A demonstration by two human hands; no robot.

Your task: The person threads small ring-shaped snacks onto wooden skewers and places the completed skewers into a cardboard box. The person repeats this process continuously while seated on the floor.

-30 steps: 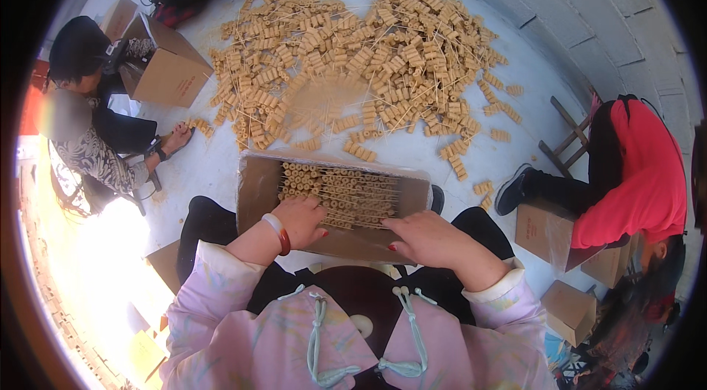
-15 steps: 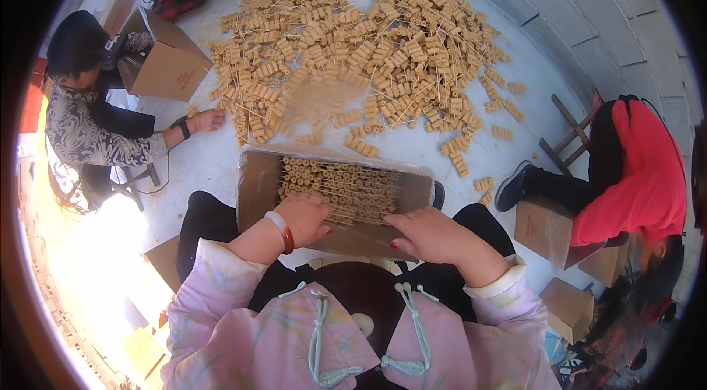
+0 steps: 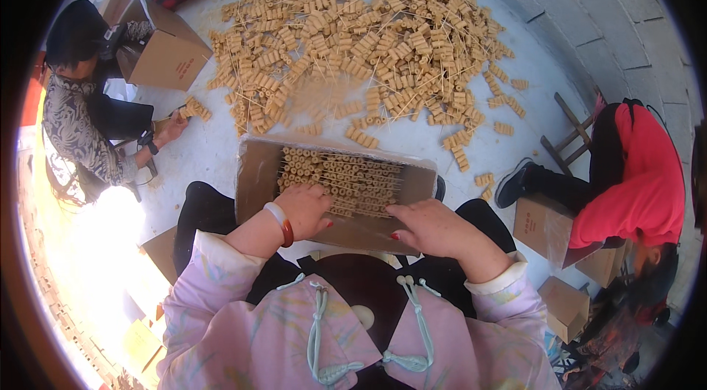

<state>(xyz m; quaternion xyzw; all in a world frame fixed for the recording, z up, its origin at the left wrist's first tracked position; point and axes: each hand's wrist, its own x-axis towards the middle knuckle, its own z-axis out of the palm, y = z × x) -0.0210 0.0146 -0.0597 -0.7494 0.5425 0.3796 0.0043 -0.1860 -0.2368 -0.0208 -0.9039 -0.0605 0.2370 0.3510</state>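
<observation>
A cardboard box (image 3: 258, 202) sits between my knees, lined with clear plastic. Inside, skewers of tan, hollow rolls (image 3: 346, 173) lie packed in rows with thin sticks between them. My left hand (image 3: 300, 209), with a white band and a reddish bangle at the wrist, rests on the packed skewers at the left, thumb apart from the fingers. Over the box's near right part, my right hand (image 3: 434, 228) reaches in, fingertips at the right end of the rows and thumb apart. Neither hand visibly holds a skewer; some fingertips are hidden.
A large heap of loose skewers (image 3: 412, 44) spreads over the pale floor beyond the box. At left, a person holds a skewer (image 3: 195, 108) beside a cardboard box (image 3: 169, 58). A person in red bends over another box (image 3: 543, 228) at right, near a wooden stool (image 3: 571, 136).
My hands stay at the box almost unmoved. The person at left has lifted a skewer from beside the heap and drawn it closer. The view has shifted slightly.
</observation>
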